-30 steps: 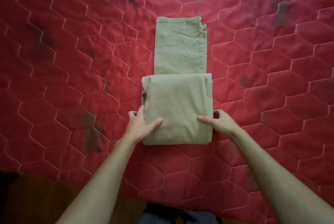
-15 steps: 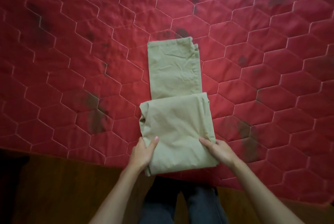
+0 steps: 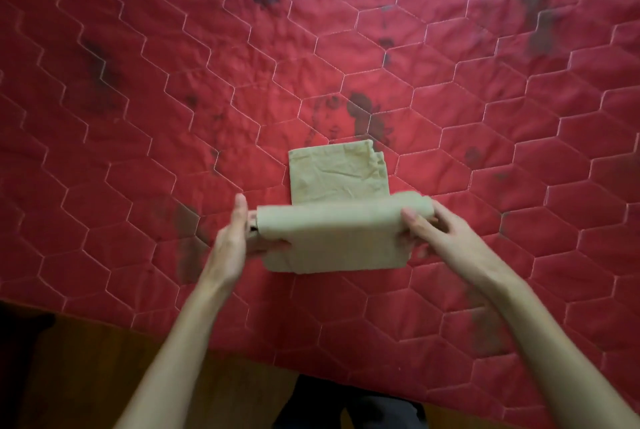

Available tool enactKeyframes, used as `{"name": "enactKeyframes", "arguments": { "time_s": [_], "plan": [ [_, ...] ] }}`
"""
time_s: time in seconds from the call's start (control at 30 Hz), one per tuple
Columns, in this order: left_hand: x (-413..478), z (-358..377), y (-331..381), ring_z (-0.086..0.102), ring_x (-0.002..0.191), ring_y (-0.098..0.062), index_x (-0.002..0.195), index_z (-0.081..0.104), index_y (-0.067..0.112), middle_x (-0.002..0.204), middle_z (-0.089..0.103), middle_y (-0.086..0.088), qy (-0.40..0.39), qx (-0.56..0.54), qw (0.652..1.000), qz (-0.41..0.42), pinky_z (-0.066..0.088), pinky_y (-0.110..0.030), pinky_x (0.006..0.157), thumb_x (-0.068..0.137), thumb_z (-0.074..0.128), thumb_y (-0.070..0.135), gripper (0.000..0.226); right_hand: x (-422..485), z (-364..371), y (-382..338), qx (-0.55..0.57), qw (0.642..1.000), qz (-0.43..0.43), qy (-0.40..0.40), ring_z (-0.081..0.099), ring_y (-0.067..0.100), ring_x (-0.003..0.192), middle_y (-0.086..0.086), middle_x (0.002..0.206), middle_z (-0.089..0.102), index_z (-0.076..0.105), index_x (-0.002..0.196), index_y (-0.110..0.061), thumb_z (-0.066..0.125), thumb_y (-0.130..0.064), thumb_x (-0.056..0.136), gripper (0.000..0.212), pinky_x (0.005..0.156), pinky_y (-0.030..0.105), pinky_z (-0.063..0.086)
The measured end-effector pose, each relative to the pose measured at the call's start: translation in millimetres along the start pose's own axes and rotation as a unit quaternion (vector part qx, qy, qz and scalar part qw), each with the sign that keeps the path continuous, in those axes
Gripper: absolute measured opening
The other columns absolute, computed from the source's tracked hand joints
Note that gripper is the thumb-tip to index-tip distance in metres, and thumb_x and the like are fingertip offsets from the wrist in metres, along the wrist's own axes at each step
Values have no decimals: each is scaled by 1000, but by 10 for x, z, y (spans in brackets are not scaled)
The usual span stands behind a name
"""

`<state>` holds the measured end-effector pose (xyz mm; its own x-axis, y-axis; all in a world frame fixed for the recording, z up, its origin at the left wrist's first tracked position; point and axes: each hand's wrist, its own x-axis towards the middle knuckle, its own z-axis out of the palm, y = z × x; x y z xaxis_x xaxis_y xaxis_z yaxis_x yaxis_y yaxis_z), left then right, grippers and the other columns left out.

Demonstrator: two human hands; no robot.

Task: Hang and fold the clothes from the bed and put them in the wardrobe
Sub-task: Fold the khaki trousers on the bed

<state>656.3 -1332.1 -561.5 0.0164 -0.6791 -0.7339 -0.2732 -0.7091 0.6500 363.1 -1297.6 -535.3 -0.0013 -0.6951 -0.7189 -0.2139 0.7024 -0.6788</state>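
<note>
1. Lower left corner of the frame: a strip of brown wooden floor (image 3: pixel 86 376) runs along the near edge of the bed.
2. Pretty much everything else is the red bedspread (image 3: pixel 138 117). It's quilted in a hexagon pattern, with dark blotches scattered over it. The biggest ones sit at top centre, upper right and just above the middle.
3. Left of centre: the person's left hand (image 3: pixel 232 241) comes up from the bottom on a bare forearm. It's seen edge-on, fingers fairly straight and pointing toward the top of the frame, laid along the left end of the cloth. The thumb pokes in across the front, so the hand is holding that end between thumb and fingers. It's a bit blurry, though.
4. Centre, slightly low: the khaki garment (image 3: pixel 332 238), folded into a block. The near part is raised off the bedspread between the two hands, its top edge rounded over like a roll. The far part lies flat on the bedspread behind it, a narrower rectangle with a crumpled upper right corner.
5. Right of centre: the right hand (image 3: pixel 446 238) grips the right end of the raised fold, thumb on top and the other fingers curled round the end.
6. Bottom centre: the person's dark trousers (image 3: pixel 349 404), right at the bed's edge.
</note>
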Motion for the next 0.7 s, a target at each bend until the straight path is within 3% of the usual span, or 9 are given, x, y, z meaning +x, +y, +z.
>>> {"name": "enactKeyframes", "arguments": {
  "time_s": [0.1,0.17,0.23,0.3,0.37,0.43,0.53,0.63,0.7],
  "plan": [
    [572,83,111,73,77,-21,105,69,30,86,76,-12,63,-18,997,38,55,-39,79,93,17,74,68,594,41,-46,-20,997,-41,66,65,5,70,0,82,70,56,127,-33,71,-46,85,47,72,22,54],
    [923,170,68,71,91,-18,125,57,26,92,77,-2,82,39,995,43,53,-46,91,89,27,78,70,977,125,6,-72,991,-43,100,65,7,80,-6,83,69,55,132,-28,70,-34,86,49,77,27,51],
    [1163,312,-12,62,114,-20,147,38,22,115,72,2,93,150,982,67,42,-44,107,92,40,68,73,1264,241,69,-165,978,-46,121,63,16,97,-1,100,66,56,132,-17,65,-22,86,47,85,30,46],
    [1271,518,-89,44,135,-27,154,26,13,147,48,-11,137,322,921,173,31,-40,115,100,45,45,65,1431,416,114,-299,931,-102,184,52,34,116,15,124,56,52,133,-8,60,-13,82,52,98,38,40],
    [1355,774,-110,26,146,-32,155,26,12,160,27,-16,155,438,841,279,23,-45,118,99,43,33,62,1568,633,143,-388,867,-209,232,43,42,130,24,142,46,50,136,-3,51,-11,78,59,106,43,32],
    [1518,966,-200,15,151,-29,157,21,15,164,16,-13,107,512,793,313,17,-49,121,96,44,30,66,1725,830,202,-442,832,-285,173,35,36,143,21,153,38,46,143,-3,36,-18,83,63,113,42,21],
    [1690,999,-364,3,153,-26,158,15,19,167,3,-6,93,602,735,297,6,-52,122,95,42,36,71,1958,850,485,-515,797,-301,90,26,25,149,11,160,28,37,151,-8,29,-20,91,61,119,41,15],
    [1692,923,-452,-8,153,-24,159,4,29,166,-10,-4,163,578,766,229,-4,-57,119,97,25,61,73,2010,642,719,-526,799,-279,87,11,18,153,4,165,14,24,156,-12,33,-41,100,63,123,40,13],
    [1616,924,-492,-9,153,-25,158,-4,31,165,-15,-6,189,553,792,177,0,-58,118,95,21,68,77,1919,567,783,-519,809,-254,109,4,15,153,3,166,7,17,157,-14,33,-52,100,71,124,42,10]
  ]
}}
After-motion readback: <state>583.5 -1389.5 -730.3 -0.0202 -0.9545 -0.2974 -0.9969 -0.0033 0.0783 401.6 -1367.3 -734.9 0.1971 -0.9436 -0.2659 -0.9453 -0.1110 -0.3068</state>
